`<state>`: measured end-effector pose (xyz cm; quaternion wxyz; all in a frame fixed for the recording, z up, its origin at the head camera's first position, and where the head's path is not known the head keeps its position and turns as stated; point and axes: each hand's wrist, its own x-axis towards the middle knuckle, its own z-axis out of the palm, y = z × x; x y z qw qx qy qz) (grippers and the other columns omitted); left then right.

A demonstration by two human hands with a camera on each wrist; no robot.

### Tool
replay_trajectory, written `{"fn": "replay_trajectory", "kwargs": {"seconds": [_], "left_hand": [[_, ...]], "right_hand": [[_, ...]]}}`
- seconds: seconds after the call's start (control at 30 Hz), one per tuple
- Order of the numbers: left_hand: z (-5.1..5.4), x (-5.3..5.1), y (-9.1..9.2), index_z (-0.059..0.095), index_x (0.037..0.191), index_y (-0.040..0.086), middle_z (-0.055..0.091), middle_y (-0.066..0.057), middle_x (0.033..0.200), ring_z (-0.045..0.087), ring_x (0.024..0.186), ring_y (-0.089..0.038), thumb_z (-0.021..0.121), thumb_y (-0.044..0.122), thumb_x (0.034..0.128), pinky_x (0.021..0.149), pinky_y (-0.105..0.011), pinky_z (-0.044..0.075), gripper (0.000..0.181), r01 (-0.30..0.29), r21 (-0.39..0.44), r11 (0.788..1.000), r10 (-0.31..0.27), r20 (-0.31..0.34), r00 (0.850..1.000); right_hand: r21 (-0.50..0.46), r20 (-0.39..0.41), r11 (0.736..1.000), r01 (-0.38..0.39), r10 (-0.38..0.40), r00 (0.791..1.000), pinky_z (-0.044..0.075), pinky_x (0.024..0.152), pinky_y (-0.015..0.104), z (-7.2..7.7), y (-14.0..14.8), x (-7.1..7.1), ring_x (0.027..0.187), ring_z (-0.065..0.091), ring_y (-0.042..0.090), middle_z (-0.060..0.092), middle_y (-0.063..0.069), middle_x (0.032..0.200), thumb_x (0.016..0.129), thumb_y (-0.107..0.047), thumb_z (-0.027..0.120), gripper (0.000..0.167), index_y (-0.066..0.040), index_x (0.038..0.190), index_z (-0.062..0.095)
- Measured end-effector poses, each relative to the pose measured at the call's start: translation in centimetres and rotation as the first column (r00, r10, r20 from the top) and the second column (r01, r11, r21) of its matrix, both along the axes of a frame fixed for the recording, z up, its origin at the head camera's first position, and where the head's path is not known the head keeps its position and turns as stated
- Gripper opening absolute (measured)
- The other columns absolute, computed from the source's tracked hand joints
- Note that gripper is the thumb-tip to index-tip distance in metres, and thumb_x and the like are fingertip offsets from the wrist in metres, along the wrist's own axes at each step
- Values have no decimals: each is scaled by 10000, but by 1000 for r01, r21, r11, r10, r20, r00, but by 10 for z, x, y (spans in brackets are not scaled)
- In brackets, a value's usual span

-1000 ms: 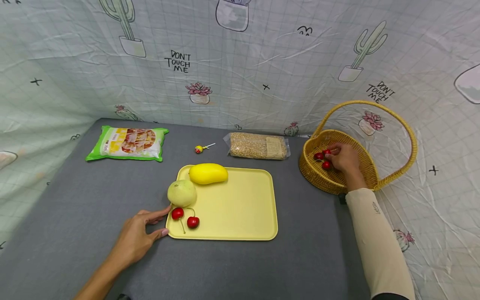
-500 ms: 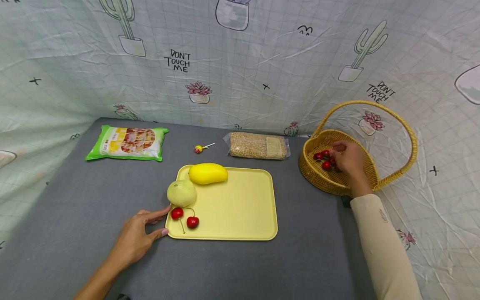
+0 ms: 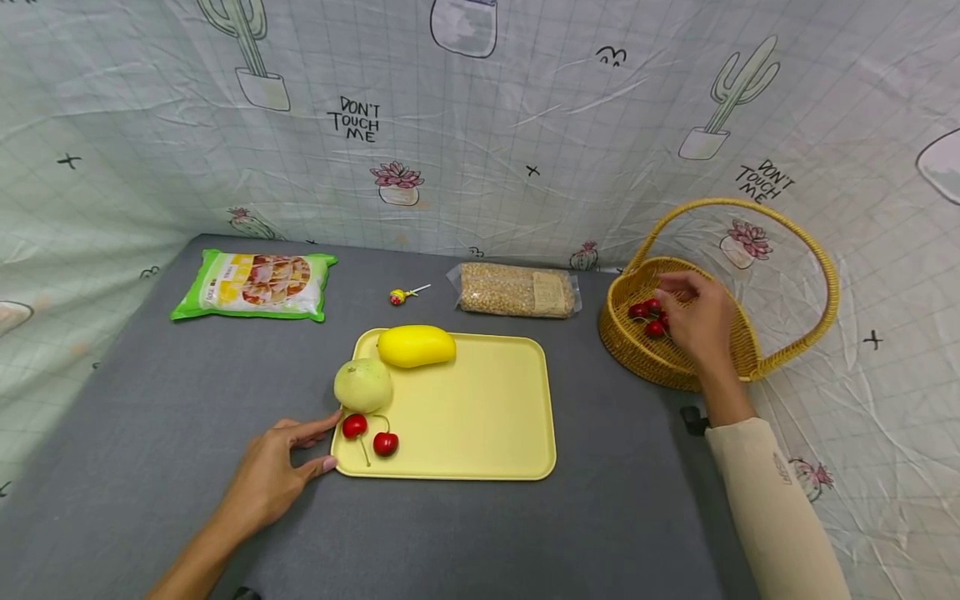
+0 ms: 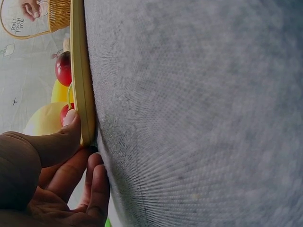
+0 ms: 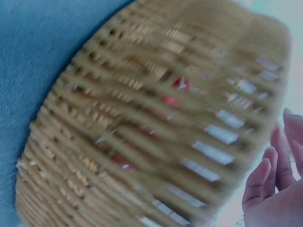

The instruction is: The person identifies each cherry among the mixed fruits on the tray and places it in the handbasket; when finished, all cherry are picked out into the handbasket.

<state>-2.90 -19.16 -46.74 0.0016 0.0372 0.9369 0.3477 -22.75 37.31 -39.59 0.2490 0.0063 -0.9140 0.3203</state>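
At the left edge of the yellow tray [image 3: 480, 408], my left hand [image 3: 266, 479] holds the rim near the front corner; the left wrist view shows the thumb [image 4: 72, 124] against the rim. Two red cherries [image 3: 386, 444] lie beside a pale green round fruit [image 3: 363, 386] and a yellow mango-like fruit [image 3: 417, 347] on the tray. Over the wicker basket [image 3: 637, 367] is my right hand [image 3: 701, 321], fingers loosely bent with nothing seen between them. Several red cherries [image 3: 655, 328] sit inside the basket. In the right wrist view the fingers [image 5: 259, 177] are beyond the basket's wall.
A green and white food bag [image 3: 262, 286] lies at the back left. A small lollipop [image 3: 398, 297] and a clear bag of grains [image 3: 510, 290] are behind the tray. The basket's tall handle [image 3: 823, 283] arches up on the right.
My right hand has let go of cherries in the basket and drawn back slightly up and to the right. The left hand stays in place.
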Motion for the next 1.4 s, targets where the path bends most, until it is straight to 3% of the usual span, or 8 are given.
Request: {"fn": "replay_trajectory", "kwargs": {"seconds": [0.2, 0.33, 0.5, 0.83, 1.07, 1.4], "left_hand": [[1, 1, 0, 721, 1396, 164, 781, -53, 1153, 707, 1024, -243, 939, 114, 781, 876, -448, 580, 654, 1, -3, 1000, -1, -12, 1000], [2, 1, 1, 722, 1396, 166, 778, -57, 1161, 706, 1022, -240, 939, 113, 781, 871, -447, 579, 654, 1, -5, 1000, -1, -12, 1000], [3, 0, 1, 721, 1397, 172, 778, -58, 1160, 705, 1016, -241, 939, 116, 782, 868, -442, 578, 655, 1, -9, 1000, -2, -16, 1000], [4, 0, 1, 714, 1404, 163, 773, -76, 1171, 705, 1025, -249, 934, 114, 791, 877, -476, 582, 653, 3, -7, 1000, -3, 7, 1000], [3, 0, 2, 717, 1400, 164, 770, -72, 1153, 706, 1016, -244, 936, 108, 789, 877, -478, 585, 652, -1, -10, 1000, 1, 8, 1000], [2, 0, 1, 722, 1394, 163, 770, -66, 1137, 701, 1011, -235, 937, 102, 785, 865, -453, 580, 648, -4, -8, 1000, 4, 5, 1000]], "right_hand": [[-23, -99, 998, -55, 53, 994, 364, 755, 173, 7, -21, 12, 893, 578, 226, 806, 162, 1055, 928, -132, 843, 219, -91, 1142, 815], [-24, -118, 996, -85, 82, 990, 387, 693, 149, 10, -36, 21, 860, 556, 186, 800, 120, 1019, 915, -146, 859, 215, -99, 1121, 817], [-41, -158, 983, -176, 168, 973, 426, 646, 175, 15, -54, 33, 808, 529, 91, 789, 97, 973, 878, -113, 888, 228, -74, 1090, 811], [-10, -213, 934, -357, 347, 913, 423, 715, 223, 23, -95, 58, 828, 506, 150, 800, 89, 983, 816, -41, 917, 326, -118, 1120, 828], [-8, -244, 880, -475, 459, 854, 383, 722, 242, 25, -120, 71, 807, 480, 106, 789, 83, 941, 771, -3, 934, 332, -94, 1070, 824], [-2, -192, 797, -603, 592, 783, 415, 709, 302, 26, -154, 90, 842, 494, 129, 806, 26, 1019, 797, -52, 932, 347, -146, 1114, 825]]}}
